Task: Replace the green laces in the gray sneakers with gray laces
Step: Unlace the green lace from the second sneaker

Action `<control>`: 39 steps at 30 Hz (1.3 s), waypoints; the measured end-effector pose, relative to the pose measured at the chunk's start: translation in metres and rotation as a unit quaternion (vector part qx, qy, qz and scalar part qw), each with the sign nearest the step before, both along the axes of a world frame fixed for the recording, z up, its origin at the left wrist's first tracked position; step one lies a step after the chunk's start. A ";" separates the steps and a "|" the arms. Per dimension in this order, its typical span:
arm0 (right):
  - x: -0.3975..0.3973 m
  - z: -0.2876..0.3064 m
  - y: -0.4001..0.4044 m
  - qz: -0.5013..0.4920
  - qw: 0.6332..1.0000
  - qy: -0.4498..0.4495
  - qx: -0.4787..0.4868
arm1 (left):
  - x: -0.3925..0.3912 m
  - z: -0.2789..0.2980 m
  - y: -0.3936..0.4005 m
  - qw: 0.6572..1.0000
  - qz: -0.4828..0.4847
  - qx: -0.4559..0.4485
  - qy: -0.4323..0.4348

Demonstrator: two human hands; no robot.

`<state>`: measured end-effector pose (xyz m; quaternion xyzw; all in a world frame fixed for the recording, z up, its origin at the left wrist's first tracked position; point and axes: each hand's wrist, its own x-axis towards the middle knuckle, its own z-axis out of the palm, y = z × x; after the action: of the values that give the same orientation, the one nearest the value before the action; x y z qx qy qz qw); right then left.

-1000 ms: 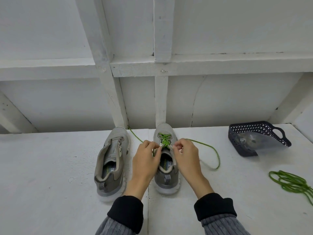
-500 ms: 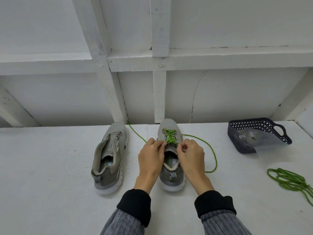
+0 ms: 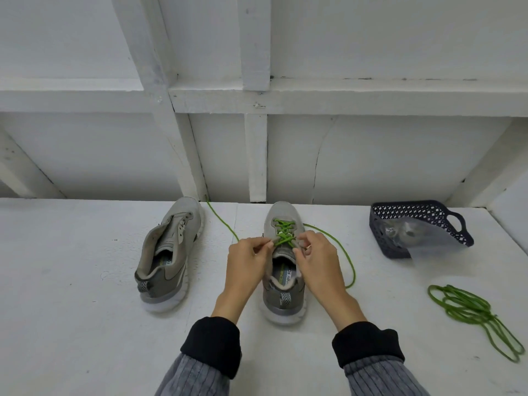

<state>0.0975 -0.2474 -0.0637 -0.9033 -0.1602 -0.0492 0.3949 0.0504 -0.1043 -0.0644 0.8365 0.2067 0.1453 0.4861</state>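
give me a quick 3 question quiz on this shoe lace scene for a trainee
1. True or false: the left sneaker has a green lace threaded through it.
2. Which lies nearest the loose green lace bundle? A the left sneaker B the dark basket C the wall
3. Fill in: both the left hand and right hand work at the green lace on the ____ sneaker.

Key: 1 false; 2 B; 3 right

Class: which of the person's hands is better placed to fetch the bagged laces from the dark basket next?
Right hand, probably: the basket lies on its side of the laced sneaker; the left hand would cross over.
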 end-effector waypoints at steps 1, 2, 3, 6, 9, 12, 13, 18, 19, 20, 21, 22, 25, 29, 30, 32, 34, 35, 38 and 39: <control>0.001 0.002 0.001 0.025 0.999 -0.024 -0.013 | 0.000 -0.001 0.001 1.000 0.003 -0.026 -0.003; 0.001 0.003 0.003 0.049 0.998 -0.045 -0.020 | -0.001 -0.002 0.002 0.999 0.006 -0.051 -0.006; 0.001 0.006 0.005 0.074 0.996 -0.051 -0.026 | -0.001 -0.004 0.004 0.997 0.010 -0.074 -0.008; 0.002 0.009 0.011 0.135 0.988 -0.046 -0.067 | -0.002 -0.008 0.007 0.992 0.022 -0.120 -0.013; 0.010 0.006 0.016 0.162 0.980 -0.064 -0.095 | -0.005 -0.010 0.009 0.989 0.020 -0.144 -0.020; 0.011 0.002 0.020 0.080 0.995 -0.038 0.035 | -0.007 -0.012 0.011 0.986 0.016 -0.165 -0.032; 0.012 0.001 0.021 0.009 0.992 0.007 0.126 | -0.008 -0.013 0.012 0.985 0.014 -0.170 -0.035; 0.008 -0.002 0.019 -0.163 0.947 0.128 0.245 | -0.008 -0.013 0.009 0.982 0.000 -0.182 -0.048; 0.005 0.000 0.018 -0.131 0.972 0.074 0.183 | -0.007 -0.013 0.010 0.982 -0.002 -0.182 -0.051; 0.003 0.004 0.018 -0.086 0.988 0.015 0.130 | -0.008 -0.014 0.010 0.982 -0.004 -0.184 -0.053; 0.003 0.006 0.018 -0.033 0.995 -0.029 0.084 | -0.008 -0.014 0.010 0.981 -0.006 -0.186 -0.053; 0.004 0.008 0.018 0.023 0.998 -0.050 0.044 | -0.008 -0.015 0.011 0.981 -0.008 -0.188 -0.053; 0.009 0.002 0.018 0.124 0.990 -0.032 -0.059 | -0.009 -0.016 0.011 0.982 -0.004 -0.178 -0.057; 0.013 -0.001 0.024 0.119 0.990 -0.057 -0.049 | -0.009 -0.014 0.009 0.989 -0.003 -0.131 -0.073; 0.013 0.000 0.026 0.108 0.992 -0.055 -0.027 | -0.009 -0.013 0.010 0.990 0.004 -0.122 -0.076; 0.013 0.002 0.028 0.042 0.995 -0.016 0.089 | -0.009 -0.012 0.015 0.990 0.022 -0.116 -0.079; 0.011 0.009 0.028 -0.024 0.954 0.060 0.292 | -0.009 -0.011 0.021 0.991 0.017 -0.113 -0.073; 0.011 0.012 0.027 -0.033 0.919 0.104 0.379 | -0.010 -0.010 0.023 0.991 0.006 -0.113 -0.066; 0.010 0.016 0.022 -0.005 0.886 0.175 0.430 | -0.015 -0.006 0.023 0.992 -0.025 -0.113 -0.052; 0.010 0.015 0.022 0.005 0.912 0.163 0.376 | -0.017 -0.006 0.023 0.992 -0.031 -0.111 -0.053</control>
<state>0.1071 -0.2256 -0.0489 -0.6827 -0.0680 0.0437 0.7262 0.0338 -0.0816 -0.0709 0.7743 0.1693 0.1508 0.5908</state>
